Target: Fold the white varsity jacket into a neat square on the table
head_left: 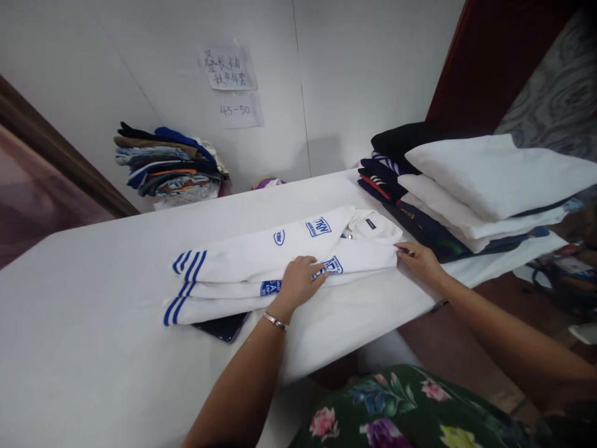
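A white shirt (pixel 242 260) with blue stripes at its cuffs and hem end and blue printed patches lies folded lengthwise on the white table. Its collar, with a small black label, points to the right. My left hand (pixel 302 281) rests on the near side of the shirt, fingers stretched over the cloth and partly covering a blue patch. At the shoulder edge beside the collar, my right hand (pixel 420 262) pinches the white fabric between thumb and fingers. A dark flat object (pixel 226 328) sticks out from under the shirt's near left part.
Folded clothes in mixed colours form a stack (pixel 170 163) at the back left by the wall. Another pile, with white garments (pixel 494 177) on top, stands on the right. Handwritten paper signs (pixel 232 70) hang on the wall. The white table's (pixel 93 323) near edge runs before me.
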Available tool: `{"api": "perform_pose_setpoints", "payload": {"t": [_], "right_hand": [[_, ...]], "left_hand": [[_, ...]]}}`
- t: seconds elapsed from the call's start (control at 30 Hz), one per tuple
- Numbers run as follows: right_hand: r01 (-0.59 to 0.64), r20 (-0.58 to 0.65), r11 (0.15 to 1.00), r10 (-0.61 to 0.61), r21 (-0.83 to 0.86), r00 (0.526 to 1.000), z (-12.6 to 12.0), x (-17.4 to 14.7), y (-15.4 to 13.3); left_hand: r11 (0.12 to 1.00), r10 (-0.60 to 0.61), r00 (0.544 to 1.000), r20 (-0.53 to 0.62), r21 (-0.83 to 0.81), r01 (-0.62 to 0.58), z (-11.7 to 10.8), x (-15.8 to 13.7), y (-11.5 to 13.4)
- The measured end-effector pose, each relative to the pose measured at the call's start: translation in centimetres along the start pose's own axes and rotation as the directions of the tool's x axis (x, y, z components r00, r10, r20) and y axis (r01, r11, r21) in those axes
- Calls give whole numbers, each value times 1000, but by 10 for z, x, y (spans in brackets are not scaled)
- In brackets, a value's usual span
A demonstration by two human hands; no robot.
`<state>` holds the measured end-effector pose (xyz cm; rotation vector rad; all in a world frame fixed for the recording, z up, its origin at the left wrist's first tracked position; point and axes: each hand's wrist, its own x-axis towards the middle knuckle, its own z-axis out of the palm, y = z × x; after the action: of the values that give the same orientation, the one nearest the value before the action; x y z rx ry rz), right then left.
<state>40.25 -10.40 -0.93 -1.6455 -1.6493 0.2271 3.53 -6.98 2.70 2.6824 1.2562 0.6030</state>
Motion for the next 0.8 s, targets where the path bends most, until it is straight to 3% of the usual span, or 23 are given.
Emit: {"api": "perform_pose_setpoints", "payload": {"t": [0.07, 0.37, 0.5, 0.57, 0.67, 0.8], "right_hand": [[0, -43, 1000, 0, 1, 999, 4, 4, 1], [39, 35, 993, -35, -113, 999, 2, 5, -3], [166, -54, 976, -175, -140, 983, -1, -3, -22], [296, -43, 944, -305, -143, 951, 1, -8, -38], [495, 109, 862, -484, -111, 868, 12, -14, -64], [626, 333, 770, -562, -122, 757, 32, -14, -84]], "left_hand": [[1000, -1, 1000, 7, 11, 1, -1, 1, 1], [997, -16, 999, 46, 78, 12, -2, 1, 5], [996, -22, 998, 51, 82, 17, -1, 0, 4], [996, -26, 998, 53, 86, 21, -1, 0, 4], [996, -27, 998, 52, 88, 22, -1, 0, 5], [995, -35, 998, 46, 92, 31, 0, 0, 6]]}}
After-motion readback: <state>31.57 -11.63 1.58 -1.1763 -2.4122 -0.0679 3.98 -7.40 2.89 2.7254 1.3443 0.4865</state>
